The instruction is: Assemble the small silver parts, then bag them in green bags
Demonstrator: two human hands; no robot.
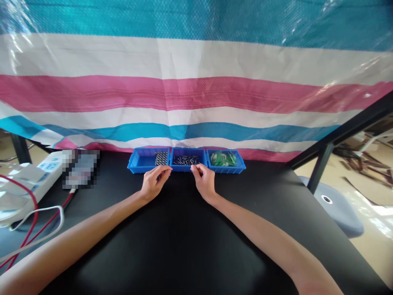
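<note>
Three blue bins stand side by side at the table's back edge. Round metal pieces (161, 158) are grouped at the right side of the left bin (143, 169). Dark screws (186, 159) lie loose in the middle bin (181, 168). The right bin (226, 169) has green and clear pieces (223, 158) in it. At the front edge of the left bin, my left hand (155, 180) is closed in a pinch. My right hand (204, 179) pinches at the front right of the middle bin. Whatever either hand's fingertips hold is too small to name.
A white power strip (50, 164) with plugs and red and white cables lies at the left, beside a blurred phone-like object (81, 169). A striped sheet (196, 94) hangs behind the bins. A grey stool (337, 209) stands beyond the black table's (184, 246) right edge.
</note>
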